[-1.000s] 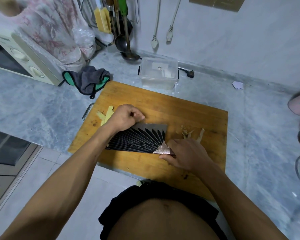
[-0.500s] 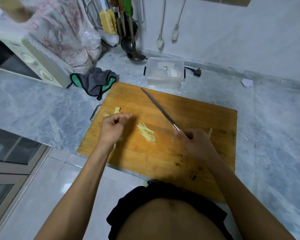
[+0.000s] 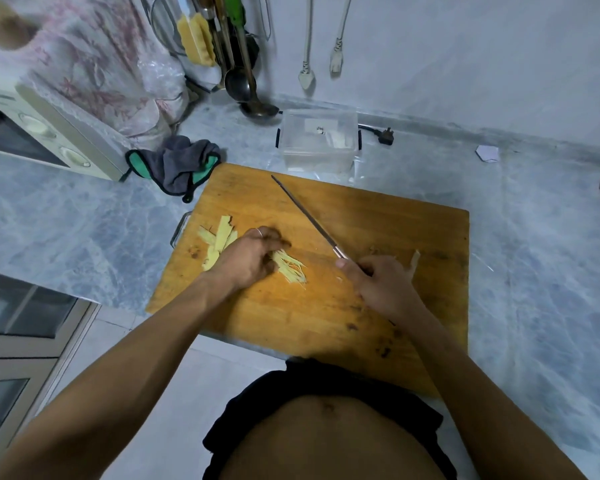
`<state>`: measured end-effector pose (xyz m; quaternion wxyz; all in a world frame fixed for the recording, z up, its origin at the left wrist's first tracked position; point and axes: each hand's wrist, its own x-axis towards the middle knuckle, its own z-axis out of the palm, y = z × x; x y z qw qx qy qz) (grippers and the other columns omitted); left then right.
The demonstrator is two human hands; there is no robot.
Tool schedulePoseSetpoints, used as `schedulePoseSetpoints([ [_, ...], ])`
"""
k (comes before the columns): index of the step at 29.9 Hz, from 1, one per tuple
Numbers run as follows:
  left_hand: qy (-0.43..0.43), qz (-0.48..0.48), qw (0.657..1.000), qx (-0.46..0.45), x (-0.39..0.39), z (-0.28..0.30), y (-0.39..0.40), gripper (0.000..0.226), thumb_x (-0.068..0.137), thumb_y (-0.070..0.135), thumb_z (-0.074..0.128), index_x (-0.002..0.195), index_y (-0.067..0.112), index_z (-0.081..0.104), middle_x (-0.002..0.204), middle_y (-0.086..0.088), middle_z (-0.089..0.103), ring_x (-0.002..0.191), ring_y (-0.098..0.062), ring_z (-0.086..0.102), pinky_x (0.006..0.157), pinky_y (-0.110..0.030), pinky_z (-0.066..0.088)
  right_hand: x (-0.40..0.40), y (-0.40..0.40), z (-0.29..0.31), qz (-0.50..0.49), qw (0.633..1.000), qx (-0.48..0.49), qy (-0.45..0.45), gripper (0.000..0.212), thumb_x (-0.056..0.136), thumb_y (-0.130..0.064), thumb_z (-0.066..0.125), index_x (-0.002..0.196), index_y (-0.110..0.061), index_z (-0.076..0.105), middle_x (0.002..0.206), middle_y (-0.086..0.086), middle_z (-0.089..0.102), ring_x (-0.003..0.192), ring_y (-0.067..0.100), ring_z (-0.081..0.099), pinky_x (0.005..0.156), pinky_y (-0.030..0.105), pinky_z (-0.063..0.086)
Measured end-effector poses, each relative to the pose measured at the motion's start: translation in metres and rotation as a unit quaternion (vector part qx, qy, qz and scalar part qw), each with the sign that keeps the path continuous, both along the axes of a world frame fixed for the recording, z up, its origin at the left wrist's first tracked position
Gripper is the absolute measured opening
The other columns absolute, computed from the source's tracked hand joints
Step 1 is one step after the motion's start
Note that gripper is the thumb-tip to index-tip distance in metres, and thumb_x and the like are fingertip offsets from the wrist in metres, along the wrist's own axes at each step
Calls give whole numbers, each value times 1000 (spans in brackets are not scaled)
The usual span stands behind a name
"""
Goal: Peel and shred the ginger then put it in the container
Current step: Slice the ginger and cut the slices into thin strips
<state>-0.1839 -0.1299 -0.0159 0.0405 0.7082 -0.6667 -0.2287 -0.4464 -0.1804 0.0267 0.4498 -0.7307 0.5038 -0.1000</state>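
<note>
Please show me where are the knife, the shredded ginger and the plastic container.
knife [image 3: 303, 213], head view, middle of the blade.
shredded ginger [image 3: 291, 268], head view, centre of the pile of thin strips.
plastic container [image 3: 317, 154], head view, its clear front wall.

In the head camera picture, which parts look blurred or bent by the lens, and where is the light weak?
Head view: the left hand over the ginger shreds is slightly motion-blurred, while the knife in the right hand's grip reads sharp; the wide lens bows the counter edge and the cutting board; light is dim and bluish, with soft shadows only; the top left corner is smeared.
</note>
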Motion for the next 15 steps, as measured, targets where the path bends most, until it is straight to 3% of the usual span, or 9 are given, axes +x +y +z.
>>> schedulePoseSetpoints([
  [5,26,-57,997,46,-1,-3,-6,47,88,16,66,133,28,61,146,2,43,138,-18,34,114,-27,30,-2,1,-3,1,1000,1,-10,55,97,-52,53,64,-7,58,59,5,56,50,11,49,58,27,41],
  [9,36,-46,997,42,-13,-8,-1,53,82,32,77,133,31,61,138,3,42,133,-15,34,112,-24,30,-3,1,-4,6,1000,-10,-15,62,97,-51,53,68,4,58,63,20,59,54,19,51,61,39,48],
  [13,72,-25,997,18,-25,-12,0,44,84,20,76,127,22,66,130,-1,48,123,-16,47,102,-10,28,-3,-1,-3,5,1000,-4,-9,56,97,-52,52,65,-7,58,64,18,63,55,20,55,64,39,52],
  [15,73,-18,997,10,-24,-9,1,32,88,16,71,120,18,70,128,-3,54,117,-21,55,99,-13,33,-3,-2,-4,0,1000,-4,-8,55,97,-53,53,65,-9,58,68,21,66,54,19,55,62,36,51],
])
